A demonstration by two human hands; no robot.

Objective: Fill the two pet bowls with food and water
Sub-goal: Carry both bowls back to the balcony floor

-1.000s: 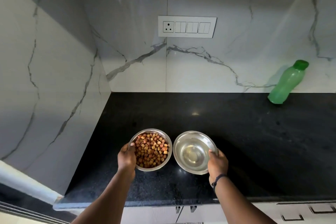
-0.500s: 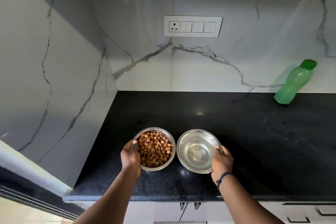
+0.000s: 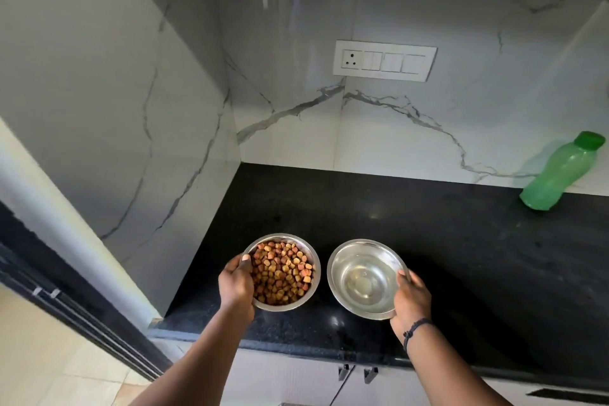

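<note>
While both bowls sit near the counter's (image 3: 461,257) 6 o'clock edge, the left hand (image 3: 236,283) pinches the kibble bowl (image 3: 283,272) at its 9 o'clock rim and could tip food out. The right hand (image 3: 410,301) pinches the water bowl (image 3: 365,277) at 4 o'clock; a jolt could slosh it. The fingers under each rim are hidden, and the water level is hard to read.

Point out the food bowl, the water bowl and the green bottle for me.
food bowl (image 3: 312,254): head view, on its bare right inner wall.
water bowl (image 3: 362,260): head view, on its inner wall above the water.
green bottle (image 3: 557,175): head view, mid-body, at the back right of the counter.
</note>
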